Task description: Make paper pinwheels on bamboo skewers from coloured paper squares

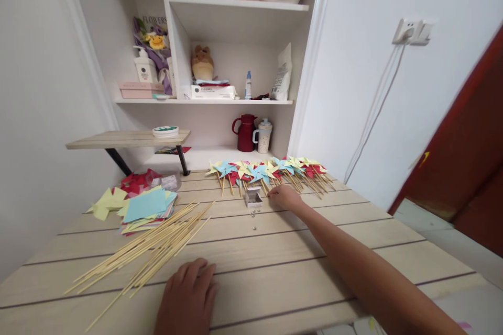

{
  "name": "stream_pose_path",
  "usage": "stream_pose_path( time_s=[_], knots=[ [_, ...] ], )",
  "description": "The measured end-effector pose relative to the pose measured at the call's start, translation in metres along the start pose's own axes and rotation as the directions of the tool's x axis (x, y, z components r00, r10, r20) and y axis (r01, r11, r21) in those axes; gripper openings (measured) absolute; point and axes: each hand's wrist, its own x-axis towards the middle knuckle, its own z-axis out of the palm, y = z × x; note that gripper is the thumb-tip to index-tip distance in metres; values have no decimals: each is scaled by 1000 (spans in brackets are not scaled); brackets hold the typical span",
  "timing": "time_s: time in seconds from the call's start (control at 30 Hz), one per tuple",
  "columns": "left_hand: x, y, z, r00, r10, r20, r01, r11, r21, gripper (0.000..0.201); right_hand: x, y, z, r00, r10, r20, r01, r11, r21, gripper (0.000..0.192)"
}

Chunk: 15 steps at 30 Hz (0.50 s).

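Observation:
My left hand (187, 297) lies palm down on the wooden table at the front, holding nothing, its fingers loosely spread. Farther back, my right hand (285, 197) is closed, fingertips together at the lower end of a pinwheel's stick. That pinwheel (259, 172) is light blue and lies in a row of red, yellow and blue paper pinwheels on sticks. Just left of my right hand stands a small open box (253, 198). Several tiny silvery pieces (253, 213) are scattered in front of it. Loose wooden sticks (157, 248) are spread to the left, beyond my left hand.
Stacked coloured paper squares (146, 205) lie at the left, beside yellow and red folded paper (108, 203). A small raised stand (129, 139) carries a round white container. Behind the table is a white shelf unit (236, 5) with a red jug (246, 133) and a cup (264, 136).

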Motion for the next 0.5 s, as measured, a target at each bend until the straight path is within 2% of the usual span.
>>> stream_pose_path(
  time_s=[0.27, 0.37, 0.5],
  knots=[
    [2, 2, -3, 999, -22, 36, 23, 1000, -17, 25, -4, -5, 6, 997, -48, -59, 47, 999, -13, 27],
    [4, 7, -9, 993, -71, 93, 75, 997, -37, 26, -6, -2, 9, 993, -71, -90, 71, 997, -2, 23],
    [7, 18, -22, 965, -165, 202, 179, 982, -54, 29, -10, 4, 14, 987, -99, -130, 102, 995, 19, 29]
  ],
)
